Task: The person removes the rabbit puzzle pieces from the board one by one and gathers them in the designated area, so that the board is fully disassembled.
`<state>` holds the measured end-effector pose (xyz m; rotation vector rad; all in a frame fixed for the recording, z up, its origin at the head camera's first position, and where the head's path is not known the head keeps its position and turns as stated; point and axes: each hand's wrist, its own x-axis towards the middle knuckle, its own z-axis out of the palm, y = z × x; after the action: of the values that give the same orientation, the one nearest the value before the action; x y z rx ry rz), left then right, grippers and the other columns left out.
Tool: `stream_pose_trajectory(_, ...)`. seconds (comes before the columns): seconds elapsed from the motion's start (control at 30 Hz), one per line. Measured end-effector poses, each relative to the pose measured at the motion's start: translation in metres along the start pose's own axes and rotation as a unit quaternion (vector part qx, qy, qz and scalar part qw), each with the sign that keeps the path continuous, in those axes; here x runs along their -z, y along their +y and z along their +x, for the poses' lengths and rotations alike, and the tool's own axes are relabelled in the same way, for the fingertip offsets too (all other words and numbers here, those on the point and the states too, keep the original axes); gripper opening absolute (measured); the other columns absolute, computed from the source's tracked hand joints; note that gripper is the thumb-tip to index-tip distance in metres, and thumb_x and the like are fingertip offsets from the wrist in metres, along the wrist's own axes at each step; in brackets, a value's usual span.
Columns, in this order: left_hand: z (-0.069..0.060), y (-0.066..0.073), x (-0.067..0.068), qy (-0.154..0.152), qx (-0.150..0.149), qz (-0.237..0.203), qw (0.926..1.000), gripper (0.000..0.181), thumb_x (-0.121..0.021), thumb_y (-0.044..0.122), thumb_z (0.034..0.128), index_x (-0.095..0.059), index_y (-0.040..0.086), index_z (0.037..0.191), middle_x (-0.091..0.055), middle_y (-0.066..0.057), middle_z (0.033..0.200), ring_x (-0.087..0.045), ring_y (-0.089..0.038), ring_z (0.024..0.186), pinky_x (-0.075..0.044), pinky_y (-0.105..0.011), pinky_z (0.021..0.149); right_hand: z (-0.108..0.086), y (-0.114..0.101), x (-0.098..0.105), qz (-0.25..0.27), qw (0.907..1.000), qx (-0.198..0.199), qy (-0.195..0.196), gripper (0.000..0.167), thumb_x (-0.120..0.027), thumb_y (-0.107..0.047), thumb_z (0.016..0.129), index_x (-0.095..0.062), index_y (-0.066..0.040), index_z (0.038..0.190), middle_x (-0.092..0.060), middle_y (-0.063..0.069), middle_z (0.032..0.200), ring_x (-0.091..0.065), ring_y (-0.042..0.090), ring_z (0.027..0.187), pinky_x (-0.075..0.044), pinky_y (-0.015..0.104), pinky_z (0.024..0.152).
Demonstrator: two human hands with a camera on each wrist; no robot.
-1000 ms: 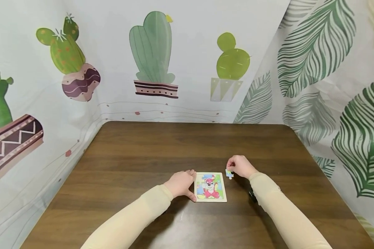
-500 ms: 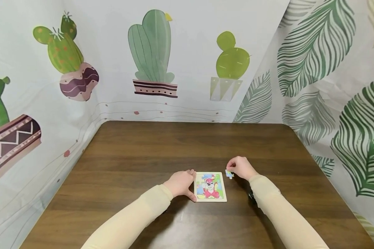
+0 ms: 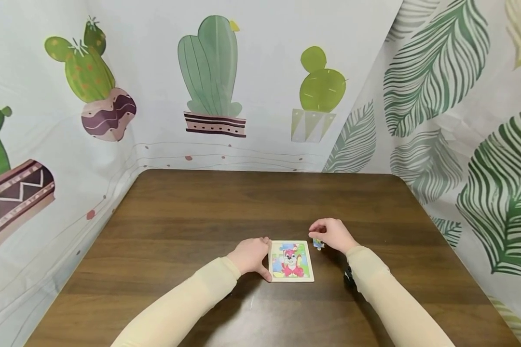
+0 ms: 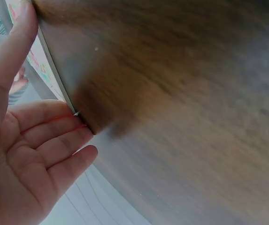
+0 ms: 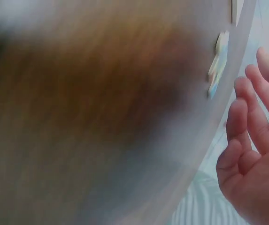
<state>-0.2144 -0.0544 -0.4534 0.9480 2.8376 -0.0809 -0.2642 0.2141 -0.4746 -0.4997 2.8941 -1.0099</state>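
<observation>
Okay, left hand (image 3: 250,255): spread along square cream-framed puzzle (image 3: 292,266); brace.
Right hand (image 3: 335,235): loose, empty; pinch blue-yellow jigsaw piece (image 3: 319,245) edgewise.

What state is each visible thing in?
Square pale-framed animal jigsaw: flat on the brown wooden table, looks unfinished.
Small blue-and-yellow jigsaw piece: loose on the table, not held.
Left hand: spread, touching the jigsaw's left edge.
Right hand: fingers bent, by the piece, holding nothing.
Cream fabric sleeves: down to the wrists.
</observation>
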Motion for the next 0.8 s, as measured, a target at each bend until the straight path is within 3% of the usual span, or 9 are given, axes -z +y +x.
stream_pose_trajectory(0.1,0.000,0.001,0.002,0.002,0.003,-0.006,1.0000,0.100,-0.081,0.061,0.0568,-0.053,0.001,0.132,-0.057,-0.012,0.132,-0.058,-0.021,0.115,-0.050,-0.028,0.090,0.002,-0.009,-0.006,0.003,0.9999,0.015,0.001,0.011,-0.074,-0.020,0.082,-0.073,-0.013,0.090,-0.064,-0.004,0.079,-0.052,0.013,0.071,-0.046,0.029,0.066)
stream_pose_trajectory(0.27,0.000,0.003,0.004,0.003,0.007,-0.011,0.9999,0.097,-0.082,0.060,0.0556,-0.055,0.002,0.129,-0.061,-0.009,0.126,-0.062,-0.019,0.105,-0.052,-0.028,0.083,0.005,-0.024,-0.018,0.010,0.9979,0.057,-0.031,0.012,-0.074,-0.020,0.082,-0.073,-0.012,0.091,-0.065,-0.005,0.081,-0.052,0.010,0.068,-0.047,0.025,0.062)
stream_pose_trajectory(0.5,0.000,0.003,0.003,0.007,0.007,-0.012,0.9999,0.093,-0.082,0.060,0.0555,-0.057,0.002,0.124,-0.062,-0.009,0.122,-0.064,-0.018,0.097,-0.052,-0.027,0.079,0.009,-0.044,-0.029,-0.005,0.9949,0.072,-0.070,0.010,-0.075,-0.020,0.082,-0.075,-0.015,0.090,-0.065,-0.009,0.083,-0.052,0.007,0.071,-0.047,0.024,0.066)
stream_pose_trajectory(0.8,0.001,0.003,0.001,0.008,0.008,0.003,0.9999,0.095,-0.082,0.062,0.0542,-0.058,0.003,0.125,-0.062,-0.008,0.122,-0.064,-0.018,0.100,-0.052,-0.027,0.080,0.010,-0.063,-0.037,-0.106,0.9810,0.133,-0.093,0.016,-0.079,-0.024,0.076,-0.076,-0.018,0.091,-0.066,-0.008,0.083,-0.051,0.013,0.079,-0.044,0.030,0.073)
